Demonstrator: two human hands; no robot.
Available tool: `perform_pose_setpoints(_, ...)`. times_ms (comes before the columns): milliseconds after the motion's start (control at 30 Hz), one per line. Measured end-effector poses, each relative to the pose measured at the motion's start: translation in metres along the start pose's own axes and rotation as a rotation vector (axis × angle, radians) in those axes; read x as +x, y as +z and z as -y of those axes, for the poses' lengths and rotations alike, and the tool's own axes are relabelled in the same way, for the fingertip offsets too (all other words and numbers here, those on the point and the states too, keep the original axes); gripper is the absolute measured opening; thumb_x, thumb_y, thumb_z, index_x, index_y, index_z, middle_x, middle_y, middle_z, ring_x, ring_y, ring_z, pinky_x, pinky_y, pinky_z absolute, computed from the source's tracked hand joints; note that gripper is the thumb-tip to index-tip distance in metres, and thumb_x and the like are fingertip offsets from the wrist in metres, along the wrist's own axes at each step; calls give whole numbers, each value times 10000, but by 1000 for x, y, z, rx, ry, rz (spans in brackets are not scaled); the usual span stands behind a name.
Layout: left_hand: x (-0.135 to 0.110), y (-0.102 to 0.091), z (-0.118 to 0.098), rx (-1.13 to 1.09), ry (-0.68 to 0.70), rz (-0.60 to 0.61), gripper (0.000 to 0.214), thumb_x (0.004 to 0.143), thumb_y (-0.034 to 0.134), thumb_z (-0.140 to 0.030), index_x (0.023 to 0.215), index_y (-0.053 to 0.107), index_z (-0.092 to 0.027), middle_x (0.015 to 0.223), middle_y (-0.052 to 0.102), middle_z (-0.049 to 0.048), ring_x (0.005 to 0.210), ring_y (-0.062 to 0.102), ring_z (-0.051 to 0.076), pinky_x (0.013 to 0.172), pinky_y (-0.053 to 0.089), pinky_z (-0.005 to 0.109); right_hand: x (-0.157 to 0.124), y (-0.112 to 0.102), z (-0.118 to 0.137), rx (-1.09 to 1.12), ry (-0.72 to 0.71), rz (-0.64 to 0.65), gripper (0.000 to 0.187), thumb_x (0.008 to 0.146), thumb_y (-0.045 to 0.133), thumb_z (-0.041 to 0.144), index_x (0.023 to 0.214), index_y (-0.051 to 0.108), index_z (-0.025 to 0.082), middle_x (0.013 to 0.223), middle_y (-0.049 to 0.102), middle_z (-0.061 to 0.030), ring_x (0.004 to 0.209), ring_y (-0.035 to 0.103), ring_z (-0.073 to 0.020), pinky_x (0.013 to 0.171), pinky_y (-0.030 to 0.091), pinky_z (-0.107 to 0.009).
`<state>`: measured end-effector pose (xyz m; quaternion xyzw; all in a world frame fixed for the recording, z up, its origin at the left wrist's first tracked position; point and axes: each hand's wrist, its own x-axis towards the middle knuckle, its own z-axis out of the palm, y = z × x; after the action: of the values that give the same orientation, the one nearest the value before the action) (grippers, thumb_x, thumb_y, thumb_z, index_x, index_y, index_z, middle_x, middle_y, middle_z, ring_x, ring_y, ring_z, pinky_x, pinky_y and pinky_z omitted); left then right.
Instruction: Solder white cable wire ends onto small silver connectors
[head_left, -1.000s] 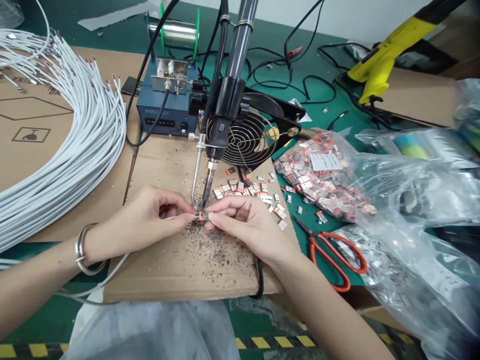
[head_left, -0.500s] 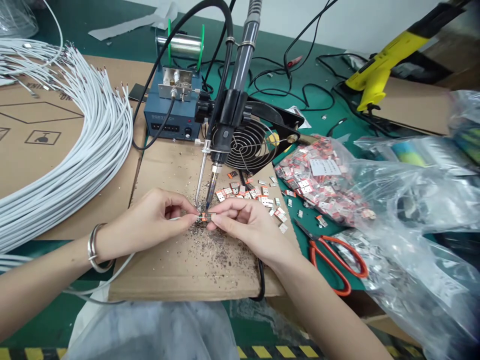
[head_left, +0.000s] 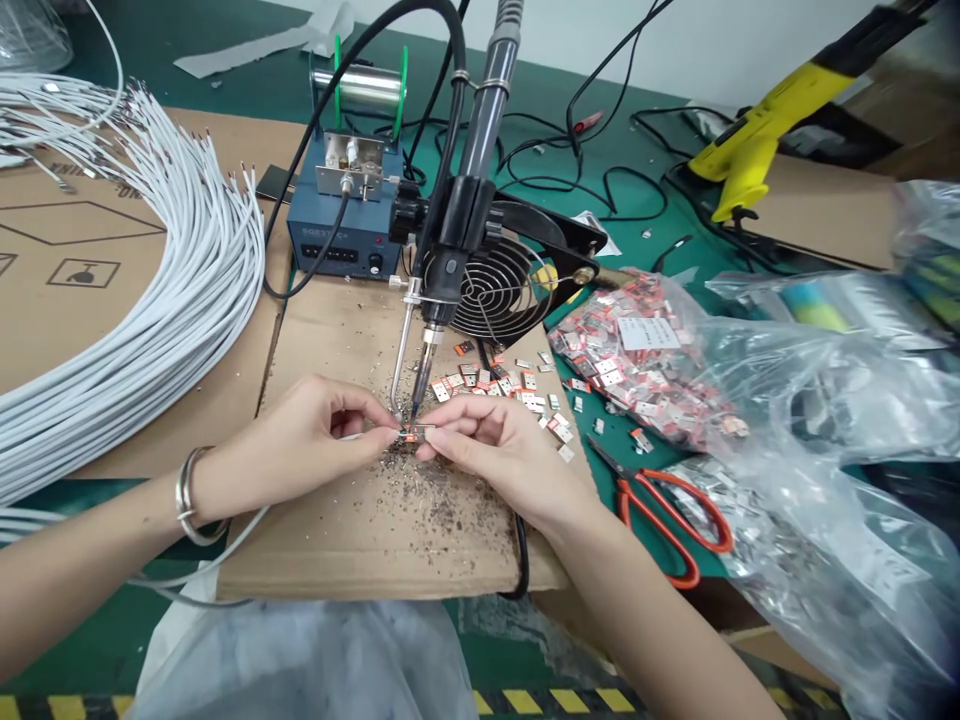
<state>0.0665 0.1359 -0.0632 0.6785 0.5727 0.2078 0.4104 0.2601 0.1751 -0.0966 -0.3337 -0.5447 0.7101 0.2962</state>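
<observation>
The left hand [head_left: 322, 440] pinches the end of a thin pale cable [head_left: 251, 533] between thumb and forefinger, while the right hand [head_left: 499, 445] grips a small metal and orange connector [head_left: 412, 435] by its other side, so that both hands are drawn in narrow and nearly meet. The connector sits between the two sets of fingertips, directly under the tip of a soldering iron [head_left: 480, 135] clamped at a slant; whether the tip touches it is too small to tell. A thin metal tube [head_left: 403, 345] comes down just beside the iron. Below the hands, a cardboard sheet [head_left: 322, 555] is sprinkled with dark specks, and more loose connectors [head_left: 527, 383] lie on it past the right hand. Behind the iron stands a round-grilled black fan [head_left: 491, 290], with a blue control box [head_left: 337, 235] to its left and a green-flanged spool [head_left: 371, 90] behind that box. A thick bundle of white cables [head_left: 225, 290] curves across the far left. On the green counter [head_left: 637, 245] at right are a clear bag of connectors [head_left: 637, 375] and, nearer the right forearm, orange-handled scissors [head_left: 628, 474]. A bangle [head_left: 182, 500] circles the left wrist.
</observation>
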Motion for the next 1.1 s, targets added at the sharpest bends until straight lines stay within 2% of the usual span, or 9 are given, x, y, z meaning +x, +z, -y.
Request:
perform_pose_setpoints(133, 1, 2, 0, -15, 18, -20, 268, 776, 542, -376, 788, 657, -135, 522, 451, -26, 485, 326, 35, 435, 243, 142, 1, 0, 1, 4, 9, -4, 171, 726, 671, 226, 819, 613, 94, 710, 653, -36, 650, 620, -31, 609, 468, -65)
perform_pose_setpoints(267, 1, 2, 0, -38, 21, -20, 260, 775, 545, -360, 787, 663, -128, 525, 445, -24, 491, 334, 35, 433, 247, 135, 1, 1, 1, 8, 0, -7, 152, 722, 670, 196, 806, 607, 86, 713, 650, -33, 649, 625, -38, 607, 478, -66)
perform_pose_setpoints(433, 0, 2, 3, -44, 40, -15, 227, 789, 537, -349, 790, 668, -164, 539, 471, -32, 498, 332, 25, 434, 245, 116, 0, 1, 1, 1, -18, 2, 144, 724, 663, 182, 809, 599, 84, 719, 649, -30, 662, 632, -48, 614, 490, -73)
perform_pose_setpoints(633, -3, 2, 4, -55, 49, -8, 217, 800, 532, -357, 820, 678, -198, 611, 574, -29, 523, 377, 28, 455, 278, 118, -1, 1, -1, -13, -46, 31, 143, 742, 654, 199, 815, 604, 88, 714, 653, -27, 664, 628, -37, 625, 489, -67)
perform_pose_setpoints(833, -3, 1, 2, -37, -20, 10, 269, 788, 530, -401, 843, 679, -184, 704, 616, 10, 588, 451, 69, 509, 332, 176, -2, 2, 1, 1, -39, 36, 140, 732, 661, 196, 816, 604, 99, 714, 657, -14, 663, 626, -32, 625, 487, -69)
perform_pose_setpoints(1100, -3, 0, 2, -27, -32, 21, 296, 785, 528, -426, 842, 675, -176, 714, 622, 22, 579, 447, 73, 493, 314, 183, -3, 4, 4, -9, -18, 31, 157, 725, 657, 205, 823, 601, 96, 693, 654, -16, 629, 601, -16, 590, 448, -74)
